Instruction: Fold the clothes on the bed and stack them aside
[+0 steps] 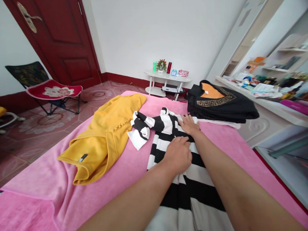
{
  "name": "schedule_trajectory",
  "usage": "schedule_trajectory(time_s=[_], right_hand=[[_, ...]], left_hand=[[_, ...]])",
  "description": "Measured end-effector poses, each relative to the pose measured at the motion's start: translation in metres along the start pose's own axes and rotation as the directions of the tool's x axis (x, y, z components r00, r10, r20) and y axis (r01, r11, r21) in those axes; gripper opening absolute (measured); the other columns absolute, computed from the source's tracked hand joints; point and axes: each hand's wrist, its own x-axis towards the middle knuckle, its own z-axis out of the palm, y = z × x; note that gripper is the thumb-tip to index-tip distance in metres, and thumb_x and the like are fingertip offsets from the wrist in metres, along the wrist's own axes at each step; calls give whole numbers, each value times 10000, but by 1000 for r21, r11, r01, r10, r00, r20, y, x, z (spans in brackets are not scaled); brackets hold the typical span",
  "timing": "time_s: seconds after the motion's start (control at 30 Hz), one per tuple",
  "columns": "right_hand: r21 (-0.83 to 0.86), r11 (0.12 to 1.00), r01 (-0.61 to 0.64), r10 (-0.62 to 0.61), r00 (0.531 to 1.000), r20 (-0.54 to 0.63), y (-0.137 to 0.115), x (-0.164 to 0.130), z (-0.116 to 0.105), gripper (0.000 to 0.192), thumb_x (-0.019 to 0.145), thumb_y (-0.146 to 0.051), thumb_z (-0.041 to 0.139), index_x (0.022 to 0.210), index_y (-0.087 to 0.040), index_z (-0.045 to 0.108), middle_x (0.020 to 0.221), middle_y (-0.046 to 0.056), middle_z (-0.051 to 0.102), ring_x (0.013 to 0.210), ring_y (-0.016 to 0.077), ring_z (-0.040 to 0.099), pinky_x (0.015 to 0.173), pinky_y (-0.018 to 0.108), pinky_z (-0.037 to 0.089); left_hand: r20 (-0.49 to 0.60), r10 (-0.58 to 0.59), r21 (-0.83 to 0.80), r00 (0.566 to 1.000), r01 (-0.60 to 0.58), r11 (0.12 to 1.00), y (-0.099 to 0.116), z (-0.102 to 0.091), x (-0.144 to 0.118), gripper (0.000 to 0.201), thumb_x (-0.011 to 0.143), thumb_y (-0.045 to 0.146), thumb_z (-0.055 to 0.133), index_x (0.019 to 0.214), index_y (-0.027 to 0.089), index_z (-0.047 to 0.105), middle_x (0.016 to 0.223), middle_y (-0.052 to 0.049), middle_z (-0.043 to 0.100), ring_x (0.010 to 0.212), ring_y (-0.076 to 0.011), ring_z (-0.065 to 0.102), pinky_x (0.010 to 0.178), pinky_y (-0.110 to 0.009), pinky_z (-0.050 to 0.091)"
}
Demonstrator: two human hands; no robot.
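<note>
A black-and-white striped knit top (168, 182) lies lengthwise on the pink blanket, one sleeve (154, 122) bent out to the left with its white cuff turned down. My left hand (177, 154) rests on the middle of the top, fingers curled in against the fabric; what its fingertips pinch is partly hidden. Farther up, my right hand (189, 125) lies flat on the striped cloth near its right edge, fingers spread. To the left is a yellow garment (104, 127) with a row of covered buttons and a dark label, touched by neither hand.
Folded black clothing (219, 108) with gold trim and orange lining is stacked at the right. The pink blanket (131, 183) covers the bed. Beyond stand a small white table (165, 76), a red folding chair (54, 90) and a cluttered dresser (269, 104).
</note>
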Motion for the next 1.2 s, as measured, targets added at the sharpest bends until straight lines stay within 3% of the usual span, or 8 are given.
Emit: schedule_trajectory(time_s=[0.2,0.5,0.73,0.87,0.93,1.03,1.13,1.2], right_hand=[[31,998,52,-54,997,50,5,-39,1,641,918,-568,81,1490,-280,114,1571,26,8,1434,249,3,1105,579,89],[89,995,47,-47,999,7,3,-134,4,630,934,-532,95,1490,-241,145,1567,36,72,1432,243,55,1132,502,125],[86,995,40,-35,998,-55,4,-195,10,644,931,-555,114,1491,-238,139,1564,38,97,1431,227,79,1135,489,129],[104,993,47,-38,995,-87,4,-209,8,648,925,-578,114,1486,-257,162,1563,33,110,1430,227,86,1130,493,139],[114,992,48,-36,994,-99,3,-211,6,650,925,-580,117,1484,-255,173,1562,33,120,1429,231,93,1129,493,142],[121,992,43,-30,994,-103,1,-212,5,646,927,-571,121,1484,-248,180,1561,36,126,1429,233,98,1130,488,141],[127,991,41,-27,993,-112,1,-213,5,644,929,-569,121,1483,-249,185,1560,37,134,1428,232,97,1130,486,137],[128,991,43,-27,993,-119,2,-213,6,643,929,-568,128,1481,-246,196,1558,41,145,1427,237,99,1128,488,138]], left_hand=[[-66,-42,-185,997,29,982,-6,-5,0,277,904,190,389,895,198,666,906,-27,684,890,-177,576,819,-298,475],[-201,-106,-287,974,44,957,-6,-21,-12,269,878,156,430,983,197,674,976,-23,700,891,-174,605,864,-299,456],[-29,-35,-311,999,24,950,-7,-21,-33,256,755,76,525,895,182,711,916,-36,714,890,-180,630,878,-309,471],[113,-50,-445,992,96,890,-18,-50,-56,260,732,79,514,868,174,714,901,-28,724,846,-156,655,832,-280,503],[145,-183,-438,972,229,869,-35,-75,-65,250,755,94,484,850,153,707,814,-29,722,744,-147,661,735,-262,526],[0,-416,-287,909,399,871,-72,-116,-67,224,756,95,492,852,160,683,797,-14,704,749,-145,654,727,-242,518],[-134,-609,-212,782,577,788,-108,-148,-55,303,736,58,517,1003,153,627,927,-26,690,850,-145,649,764,-222,503],[-124,-692,-213,711,662,719,-126,-156,-44,377,727,56,546,1098,115,571,929,-54,684,822,-157,655,714,-228,509]])
